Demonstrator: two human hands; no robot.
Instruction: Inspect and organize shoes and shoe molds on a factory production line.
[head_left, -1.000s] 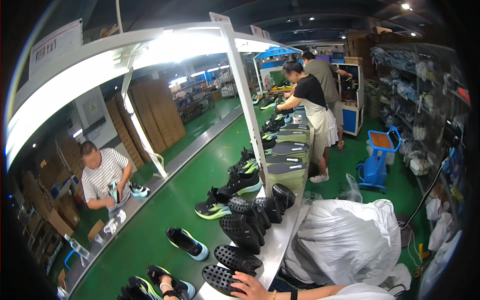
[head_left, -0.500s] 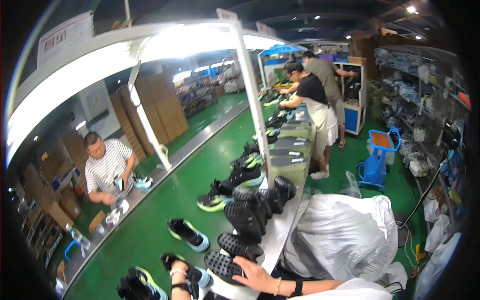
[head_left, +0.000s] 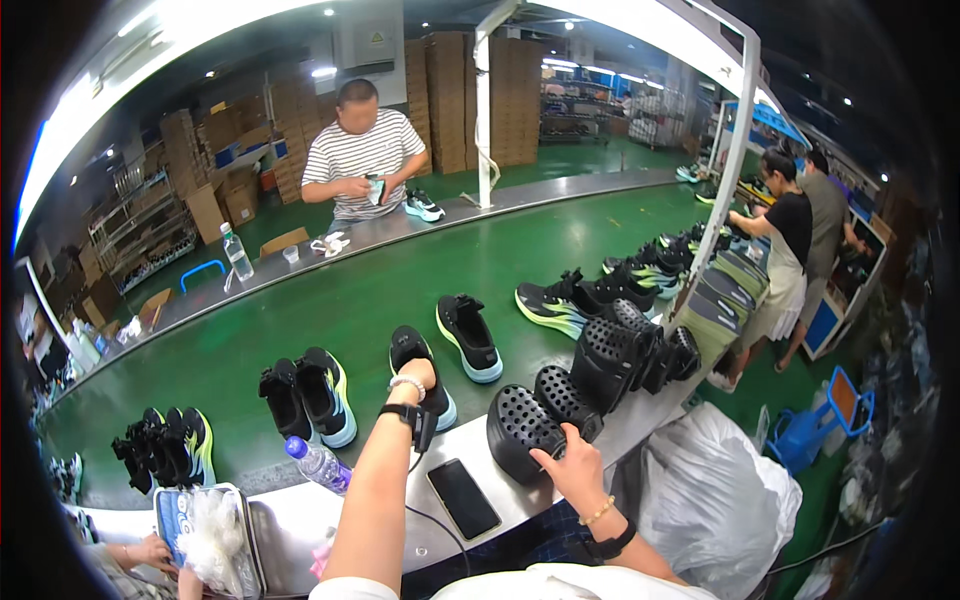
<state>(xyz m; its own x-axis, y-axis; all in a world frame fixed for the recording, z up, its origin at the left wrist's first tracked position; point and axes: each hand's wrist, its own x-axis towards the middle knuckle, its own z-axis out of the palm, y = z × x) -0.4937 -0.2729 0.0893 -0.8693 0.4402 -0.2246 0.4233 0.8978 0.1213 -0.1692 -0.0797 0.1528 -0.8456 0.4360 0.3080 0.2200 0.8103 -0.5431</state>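
Two bare hands are busy along the near side of the green tabletop [head_left: 300, 310]. The left hand [head_left: 416, 376] is down at the opening of a black shoe [head_left: 407, 343] with a pale blue heel; its fingertips are hidden, so I can't tell whether that grip is clamped or loose. The right hand [head_left: 578, 468] touches the near edge of a black perforated clog [head_left: 520, 425], thumb and forefinger looking parted, though I can't say whether they squeeze it. A second clog [head_left: 565, 393] stands just beside, with more clogs [head_left: 606, 358] behind to the far right, so a careless shove could topple the row. A phone [head_left: 463, 498] lies on the near metal ledge [head_left: 290, 535] between the forearms, close by a thin cord [head_left: 440, 522]; a long reach might snag that cord and drag the phone. Left of it, a purple-capped bottle [head_left: 322, 467] could get knocked by a swinging elbow
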